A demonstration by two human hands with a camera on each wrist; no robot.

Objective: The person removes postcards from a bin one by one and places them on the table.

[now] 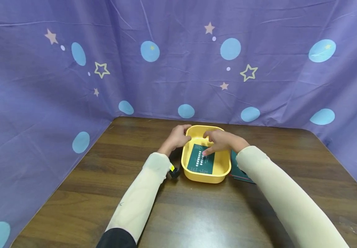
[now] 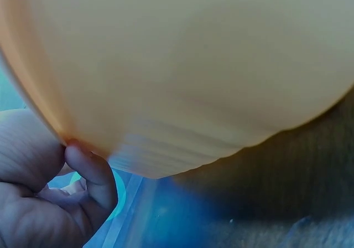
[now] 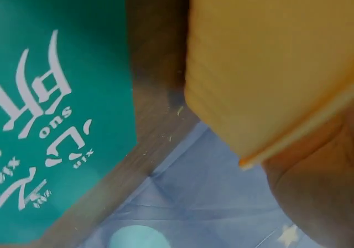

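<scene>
A yellow plastic basin (image 1: 207, 178) stands on the table, and a dark green booklet with white lettering (image 1: 201, 162) lies inside it. My left hand (image 1: 177, 136) grips the basin's left rim. In the left wrist view the left hand (image 2: 50, 187) has a bent digit against the rim, beside the large pale wall of the basin (image 2: 166, 65). Over the inside of the basin is my right hand (image 1: 222, 140), fingers spread and loosely bent, thumb tip over the booklet. Whether the thumb touches it I cannot tell. The right wrist view shows only part of this hand (image 3: 315, 187), behind the rim.
More green booklets (image 1: 238, 172) lie stacked right of the basin, partly under the right sleeve. Their top cover (image 3: 66, 120) carries white characters. A small black object with a yellow mark (image 1: 174, 172) is by the left wrist. A purple patterned cloth (image 1: 178, 69) hangs behind the wooden table (image 1: 129, 148).
</scene>
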